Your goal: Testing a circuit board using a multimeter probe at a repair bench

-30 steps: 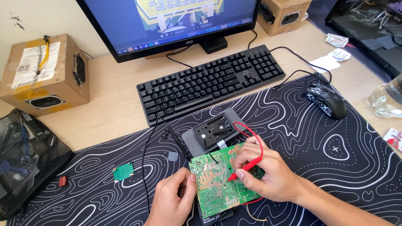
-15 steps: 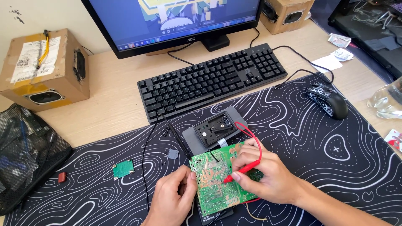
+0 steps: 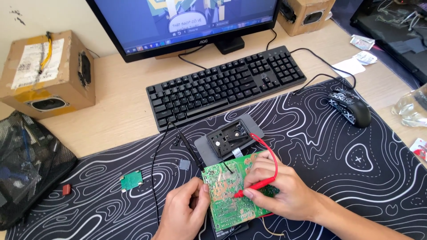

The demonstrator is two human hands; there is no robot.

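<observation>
The green rectangular circuit board (image 3: 231, 193) lies solder side up on the black desk mat with white contour lines (image 3: 338, 178), just in front of a grey flat device with an open black recess (image 3: 229, 140). The board's lower edge covers part of a dark object beneath it; what that object is cannot be made out.

The left hand (image 3: 184, 213) rests against the board's left edge, thumb pressed on the rim, fingers curled closed on the board. A thin black probe (image 3: 189, 146) runs from this hand up towards the keyboard; how the fingers hold it is hidden.

The right hand (image 3: 280, 193) lies on the board's right half, fingers closed in a pinch around the red test probe (image 3: 243, 192). The probe tip touches the board near its middle. Its red lead (image 3: 269, 151) arcs up over the hand. The wrist hides the board's right corner.

A small green square board (image 3: 131, 181) lies well apart on the mat to the left, near a small red part (image 3: 66, 190). The black keyboard (image 3: 227, 84) and black patterned mouse (image 3: 350, 108) sit behind. The monitor (image 3: 187, 22) is cut off at the top; a cardboard box speaker (image 3: 46, 71) stands at far left.
</observation>
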